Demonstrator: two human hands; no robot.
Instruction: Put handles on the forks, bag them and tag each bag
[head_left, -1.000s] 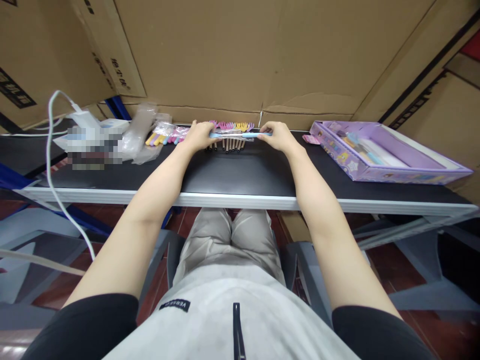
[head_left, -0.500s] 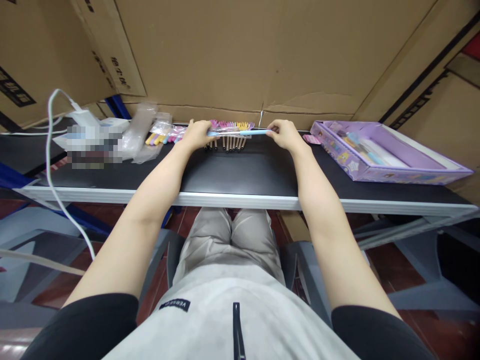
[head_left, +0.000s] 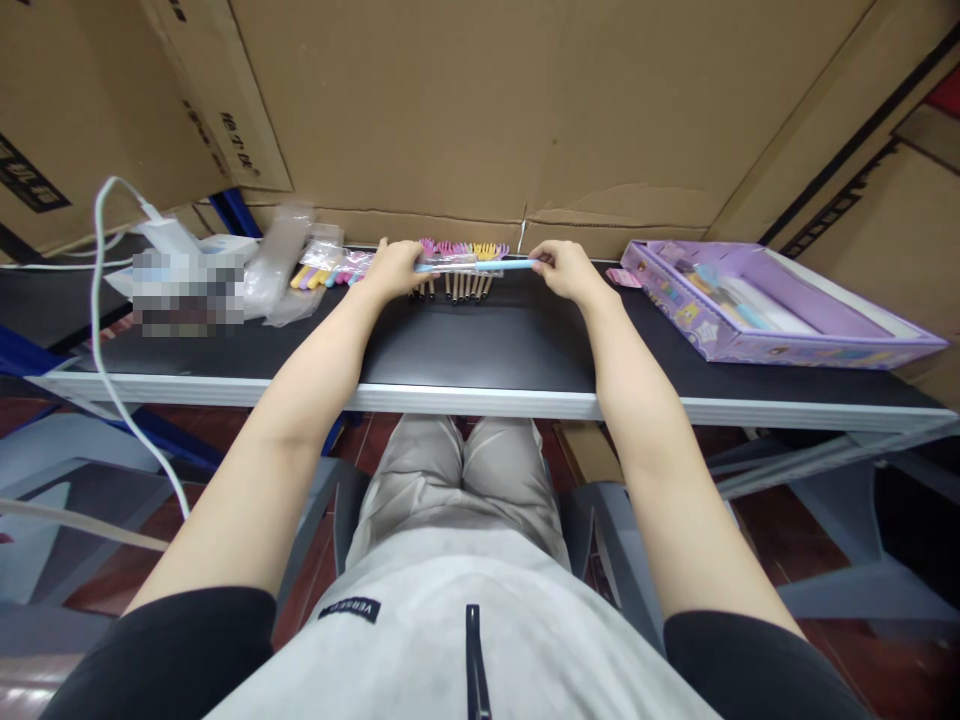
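Over the back of the black table, my left hand (head_left: 395, 270) pinches a clear plastic sleeve (head_left: 454, 264) that stretches out to the right. My right hand (head_left: 568, 268) grips the right end of a slim light blue pen (head_left: 508, 265) between thumb and fingers. The pen lies level, its left end meeting the sleeve; how far inside it reaches is unclear. Behind and below them is a row of slender sticks (head_left: 469, 288) with pink and yellow tops and dark tips, partly covered by the sleeve and my left hand.
Colourful pens (head_left: 319, 277) in clear wrapping lie left of my left hand, beside empty plastic bags (head_left: 279, 255). A white cable (head_left: 100, 290) hangs over the table's left side. At right stands an open purple box (head_left: 817, 352) with items inside, near a small pink piece (head_left: 624, 278).
The light blue pen and my right hand have shifted very slightly left, toward the sleeve. My left hand stays where it was.
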